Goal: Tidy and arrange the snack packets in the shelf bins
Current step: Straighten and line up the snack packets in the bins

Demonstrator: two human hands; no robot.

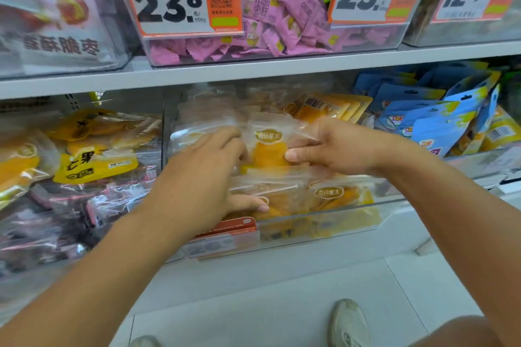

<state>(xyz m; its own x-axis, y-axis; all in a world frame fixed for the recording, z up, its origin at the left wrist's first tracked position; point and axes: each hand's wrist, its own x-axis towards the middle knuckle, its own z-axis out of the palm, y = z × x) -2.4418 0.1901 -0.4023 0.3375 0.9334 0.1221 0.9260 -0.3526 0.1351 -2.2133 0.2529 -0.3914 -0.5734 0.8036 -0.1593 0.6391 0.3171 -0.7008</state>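
A clear shelf bin [324,222] in the middle of the lower shelf holds several transparent packets of orange dried fruit. One upright packet [269,149] with a gold oval label stands between my hands. My left hand [203,175] curls round its left side, thumb low on the packets in front. My right hand [329,146] pinches its right edge between thumb and fingers. More of the same packets [328,194] lie flat at the bin's front.
Left bin holds yellow-labelled fruit packets [93,160] and dark packets [93,205]. Blue hanging pouches [434,118] fill the bin at right. Above, a bin of pink sweets [276,8] carries price cards. My shoe [348,324] stands on the white floor below.
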